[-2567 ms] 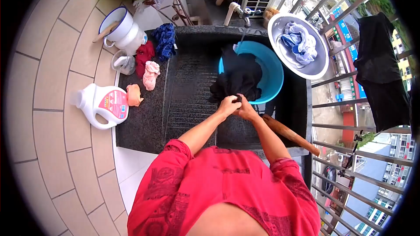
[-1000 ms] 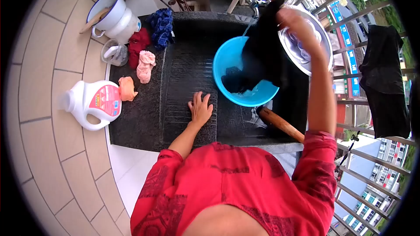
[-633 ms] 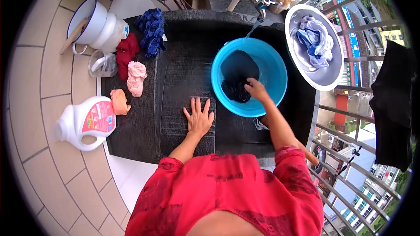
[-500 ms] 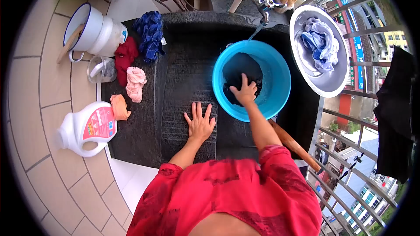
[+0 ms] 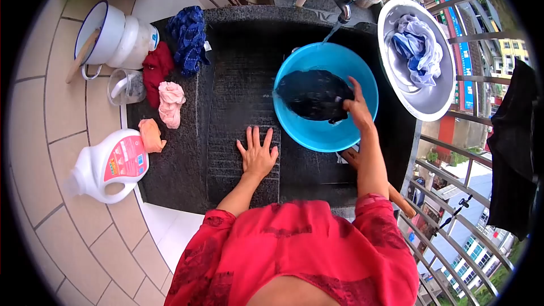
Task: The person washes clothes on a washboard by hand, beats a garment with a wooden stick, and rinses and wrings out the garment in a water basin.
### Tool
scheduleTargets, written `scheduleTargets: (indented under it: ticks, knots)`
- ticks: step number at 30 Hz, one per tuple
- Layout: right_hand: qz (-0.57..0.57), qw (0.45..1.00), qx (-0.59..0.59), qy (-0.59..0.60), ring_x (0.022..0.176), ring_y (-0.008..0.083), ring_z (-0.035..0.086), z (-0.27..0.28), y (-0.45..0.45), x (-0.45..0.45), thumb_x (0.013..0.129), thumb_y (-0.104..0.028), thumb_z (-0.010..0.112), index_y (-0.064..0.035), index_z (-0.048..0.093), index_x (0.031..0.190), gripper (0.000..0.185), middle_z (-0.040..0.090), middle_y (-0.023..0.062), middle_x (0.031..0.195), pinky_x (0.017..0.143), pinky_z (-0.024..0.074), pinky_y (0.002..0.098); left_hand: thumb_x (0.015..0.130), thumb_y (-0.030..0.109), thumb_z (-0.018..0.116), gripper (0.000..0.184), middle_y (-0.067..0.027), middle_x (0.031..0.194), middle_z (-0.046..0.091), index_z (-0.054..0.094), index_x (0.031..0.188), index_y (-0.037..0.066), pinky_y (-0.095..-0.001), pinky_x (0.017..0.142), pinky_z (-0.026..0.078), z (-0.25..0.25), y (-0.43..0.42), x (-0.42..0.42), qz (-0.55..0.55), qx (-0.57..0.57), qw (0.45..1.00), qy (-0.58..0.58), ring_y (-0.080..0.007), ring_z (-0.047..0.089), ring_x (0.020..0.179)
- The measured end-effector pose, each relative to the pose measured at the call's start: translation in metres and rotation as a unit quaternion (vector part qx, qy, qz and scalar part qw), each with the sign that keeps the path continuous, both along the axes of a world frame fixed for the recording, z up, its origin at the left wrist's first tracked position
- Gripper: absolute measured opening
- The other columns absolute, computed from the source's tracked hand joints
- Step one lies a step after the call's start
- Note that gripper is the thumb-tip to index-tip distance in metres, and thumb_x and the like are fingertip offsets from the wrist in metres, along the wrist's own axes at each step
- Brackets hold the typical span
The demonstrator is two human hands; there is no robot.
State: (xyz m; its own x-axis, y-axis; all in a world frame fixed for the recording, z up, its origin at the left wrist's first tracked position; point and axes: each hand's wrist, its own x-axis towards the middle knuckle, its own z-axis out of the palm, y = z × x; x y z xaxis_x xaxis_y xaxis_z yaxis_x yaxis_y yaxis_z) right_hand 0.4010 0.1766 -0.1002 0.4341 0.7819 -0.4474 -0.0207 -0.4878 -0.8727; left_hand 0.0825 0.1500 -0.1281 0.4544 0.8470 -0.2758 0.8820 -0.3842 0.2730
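The left hand [image 5: 259, 153] lay spread, probably bracing; the right hand [image 5: 358, 109] touched cloth [image 5: 314, 95], grip unclear; the bowl [image 5: 306, 136] sat under the tap [image 5: 344, 3], presumably for water.

1. Basin [image 5: 300, 136] in sink [image 5: 311, 178], R half; tap [image 5: 343, 1] behind.
2. Cloth [image 5: 314, 95] in basin, R hand [image 5: 358, 109] at R end.
3. L hand [image 5: 258, 156] on washboard [image 5: 238, 102], L of basin.
4. Bowl [image 5: 390, 59] w/ laundry [image 5: 418, 51] R of basin, nr railing [image 5: 481, 81].
5. Clothes [image 5: 171, 105] on sink's L end; jug [image 5: 122, 164] just L.
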Motion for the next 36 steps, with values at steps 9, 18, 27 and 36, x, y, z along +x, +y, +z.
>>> scheduleTargets:
  ticks: [9, 18, 27, 36]
  knots:
    - [0.044, 0.955, -0.041, -0.291, 0.117, 0.0364, 0.045, -0.097, 0.050, 0.010, 0.074, -0.030, 0.067, -0.0082, 0.037, 0.132, 0.070, 0.049, 0.0240, 0.123, 0.099, 0.0345, 0.0446, 0.081, 0.033, 0.055, 0.059, -0.0196, 0.138, 0.028, 0.037, 0.135, 0.018, -0.0679, 0.096, 0.018, 0.002, 0.005, 0.003, 0.007, -0.009, 1.000, 0.003, -0.0380, 0.019, 0.133]
    - [-0.217, 0.941, 0.015, 0.261, 0.091, 0.0263, 0.058, -0.054, 0.074, -0.106, 0.071, -0.012, 0.066, 0.0024, 0.056, 0.108, 0.041, 0.060, 0.0121, 0.102, 0.085, 0.0451, 0.0337, 0.084, 0.036, 0.052, 0.057, -0.0184, 0.140, 0.028, 0.037, 0.136, 0.021, -0.0674, 0.098, 0.016, 0.004, 0.007, 0.003, 0.014, -0.038, 0.999, 0.006, -0.0365, 0.018, 0.134]
    - [-0.002, 0.943, -0.061, -0.327, 0.115, 0.0352, 0.045, -0.092, -0.002, 0.036, 0.071, -0.014, 0.065, -0.0056, 0.035, 0.133, 0.069, 0.047, 0.0198, 0.124, 0.099, 0.0366, 0.0433, 0.080, 0.033, 0.056, 0.059, -0.0187, 0.138, 0.029, 0.038, 0.135, 0.020, -0.0671, 0.096, 0.019, 0.000, 0.007, 0.001, 0.019, -0.017, 1.000, -0.017, -0.0370, 0.020, 0.132]
    - [0.276, 0.851, -0.297, -0.335, 0.113, 0.0383, 0.047, -0.117, 0.005, -0.042, 0.061, -0.019, 0.073, -0.0014, 0.031, 0.132, 0.084, 0.049, 0.0224, 0.121, 0.094, 0.0424, 0.0405, 0.080, 0.032, 0.056, 0.058, -0.0191, 0.138, 0.028, 0.039, 0.135, 0.020, -0.0674, 0.095, 0.019, 0.002, 0.005, 0.000, 0.014, -0.025, 0.999, -0.017, -0.0373, 0.021, 0.132]
